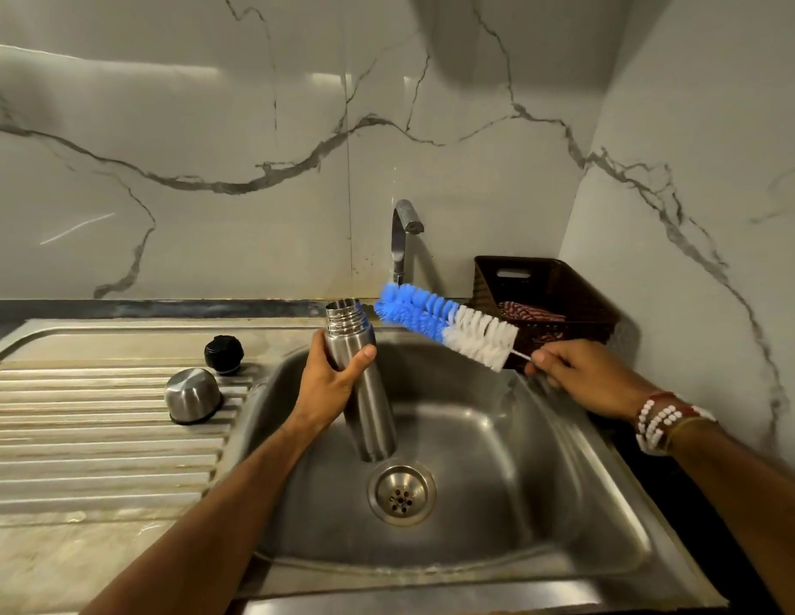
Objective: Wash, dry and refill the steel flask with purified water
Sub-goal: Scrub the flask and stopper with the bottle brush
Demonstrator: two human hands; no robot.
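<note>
My left hand (329,383) grips the open steel flask (364,392) around its upper body, holding it nearly upright over the sink basin (542,503). My right hand (582,375) pinches the thin wire handle of a blue and white bottle brush (444,324). The brush points left, and its blue tip hangs just right of the flask's threaded mouth, outside it. The flask's steel cup lid (192,395) lies upside down on the ribbed drainboard (98,437), and the black stopper (224,353) sits behind it.
A steel tap (402,237) rises behind the basin with no water running. A dark brown plastic basket (546,304) holding a patterned cloth stands in the back right corner. The drain strainer (401,492) is below the flask. Marble walls close the back and right.
</note>
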